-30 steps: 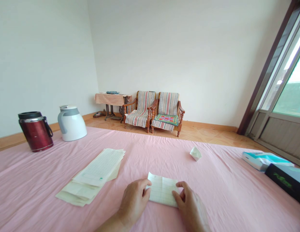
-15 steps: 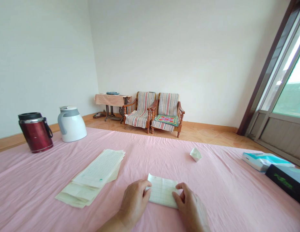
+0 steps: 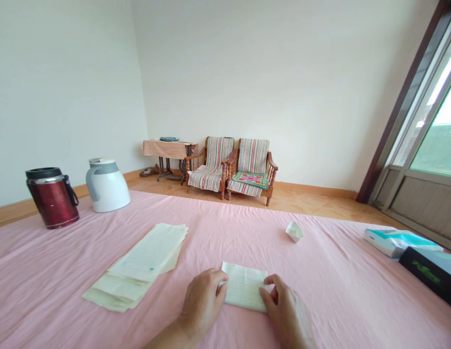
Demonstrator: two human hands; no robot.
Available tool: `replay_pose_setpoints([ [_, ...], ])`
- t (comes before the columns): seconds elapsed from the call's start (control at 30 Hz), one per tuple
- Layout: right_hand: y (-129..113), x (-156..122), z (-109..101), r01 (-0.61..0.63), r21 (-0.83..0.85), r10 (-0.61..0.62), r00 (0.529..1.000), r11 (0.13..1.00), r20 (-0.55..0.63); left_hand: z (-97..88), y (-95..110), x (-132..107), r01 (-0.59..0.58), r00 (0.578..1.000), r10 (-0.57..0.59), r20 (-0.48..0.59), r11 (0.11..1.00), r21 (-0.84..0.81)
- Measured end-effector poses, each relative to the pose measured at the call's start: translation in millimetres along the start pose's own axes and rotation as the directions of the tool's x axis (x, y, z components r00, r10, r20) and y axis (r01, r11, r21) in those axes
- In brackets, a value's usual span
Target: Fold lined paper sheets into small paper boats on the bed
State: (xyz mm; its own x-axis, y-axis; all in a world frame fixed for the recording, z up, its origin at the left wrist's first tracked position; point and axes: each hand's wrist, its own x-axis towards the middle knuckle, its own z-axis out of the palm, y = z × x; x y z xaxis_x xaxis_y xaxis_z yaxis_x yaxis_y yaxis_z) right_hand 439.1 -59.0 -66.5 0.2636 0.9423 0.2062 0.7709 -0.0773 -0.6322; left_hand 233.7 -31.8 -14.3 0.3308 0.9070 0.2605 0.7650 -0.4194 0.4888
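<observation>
A folded sheet of pale green grid paper [image 3: 245,287] lies on the pink cloth in front of me, with a crease down its middle. My left hand [image 3: 205,298] pinches its left edge between thumb and fingers. On the opposite side, my right hand [image 3: 286,305] grips the right edge in the same way, fingertips bent. To the left rests a stack of similar grid paper sheets [image 3: 145,261], slightly fanned out. Beyond my right hand sits a small folded paper shape [image 3: 294,231], with raised, pointed sides.
The pink cloth [image 3: 337,300] is lightly wrinkled. A dark red flask [image 3: 53,201] and a white jug [image 3: 109,189] stand at the far left. At the right edge lie a blue-and-white package [image 3: 396,240] and a black box [image 3: 428,274]. Two wooden chairs [image 3: 252,157] stand beyond the cloth.
Both hands keep their hold on the folded sheet, which stays in the same place. Only a very slight shift of the view shows.
</observation>
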Motion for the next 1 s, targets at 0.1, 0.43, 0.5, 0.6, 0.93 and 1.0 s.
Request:
replay_pose_setpoints([
  [0.1, -2.2, -1.8, -2.6, 0.01, -0.03, -0.01, 1.0, 0.999, 0.008, -1.7, 2.4, -0.6, -0.007, 1.0, 0.007, 0.008, 0.999, 0.034],
  [0.43, -15.9, -5.0, -15.0, -0.002, -0.112, 0.009, 0.998, 0.994, 0.06, -5.7, 8.5, 1.1, -0.143, 0.989, 0.145, -0.023, 0.986, 0.086],
  [0.5, -15.9, -5.3, -15.5, 0.004, -0.118, 0.004, 0.998, 0.993, 0.065, -4.9, 7.2, 2.5, -0.184, 0.983, 0.185, -0.015, 0.981, 0.063],
  [0.6, -14.0, -5.5, -14.8, 0.014, -0.124, -0.006, 0.998, 0.992, 0.065, -1.4, 3.8, 4.0, -0.281, 0.959, 0.28, 0.029, 0.959, 0.027],
  [0.93, -12.1, -4.5, -12.5, 0.018, -0.129, -0.01, 0.998, 0.992, 0.056, -5.9, 9.6, -3.7, -0.422, 0.905, 0.409, 0.12, 0.898, 0.121],
  [1.0, -11.1, -4.5, -11.8, 0.027, -0.127, -0.02, 0.998, 0.992, 0.052, -11.9, 13.5, -7.9, -0.466, 0.883, 0.445, 0.15, 0.867, 0.174],
])
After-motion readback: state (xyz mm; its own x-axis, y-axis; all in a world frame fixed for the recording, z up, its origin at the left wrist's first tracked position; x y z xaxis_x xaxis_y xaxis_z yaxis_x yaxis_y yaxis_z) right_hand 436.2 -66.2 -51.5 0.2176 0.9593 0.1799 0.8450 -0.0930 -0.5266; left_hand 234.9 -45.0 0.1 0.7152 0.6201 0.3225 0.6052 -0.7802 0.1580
